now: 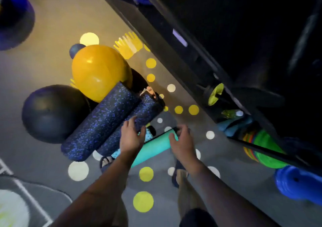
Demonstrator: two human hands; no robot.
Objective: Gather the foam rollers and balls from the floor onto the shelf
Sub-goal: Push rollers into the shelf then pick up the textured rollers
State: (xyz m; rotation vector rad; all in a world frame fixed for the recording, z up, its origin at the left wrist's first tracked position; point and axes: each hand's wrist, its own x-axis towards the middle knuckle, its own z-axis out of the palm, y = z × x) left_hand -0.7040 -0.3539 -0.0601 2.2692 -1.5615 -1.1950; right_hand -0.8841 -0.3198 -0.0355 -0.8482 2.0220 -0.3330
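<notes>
Directly under the right hand (183,139) lies the teal roller (153,148). It rests slantwise on the floor (52,157), and the hand grips its upper end, thumb on the teal surface and fingers curled over the end. The left hand (131,136) is open, its fingers spread and straight over the lower part of the narrow speckled roller (142,115); whether it touches the foam cannot be told. Between the two hands a small light-blue patterned piece (150,133) shows, mostly hidden by the left hand.

The narrow speckled roller lies side by side with a thick speckled roller (99,122) and touches it. Both are dark blue. A yellow ball (97,70) rests against the thick roller's far end, a dark ball (52,113) sits at its left, and a small blue ball (75,50) peeks out beyond the yellow one. The shelf (174,40), a dark rack, runs diagonally along the right, near the teal roller. Low at its near end stand green and orange discs (264,148) and a blue moulded item (296,183). The person's sandalled feet (106,162) stand either side of the teal roller's near end.
</notes>
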